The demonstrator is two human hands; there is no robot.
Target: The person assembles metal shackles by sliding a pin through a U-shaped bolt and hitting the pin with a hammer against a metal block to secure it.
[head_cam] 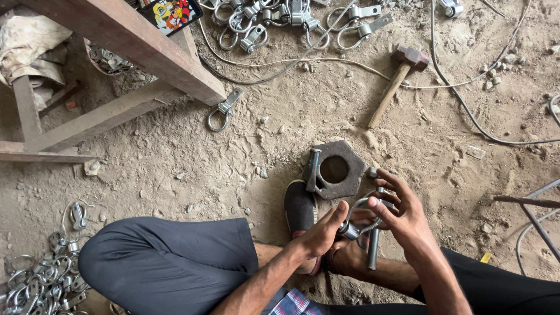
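Both hands grip one metal clamp [364, 219]: left hand [321, 233] pinching its bolt end, right hand [402, 213] steadying the loop; keep it square.

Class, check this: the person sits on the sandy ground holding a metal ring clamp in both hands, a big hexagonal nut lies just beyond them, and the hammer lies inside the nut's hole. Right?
Not quite. The hammer lies on the sand well beyond the nut, apart from it; the nut's hole is empty. The head view shows this. The rest holds: left hand and right hand hold the ring clamp.
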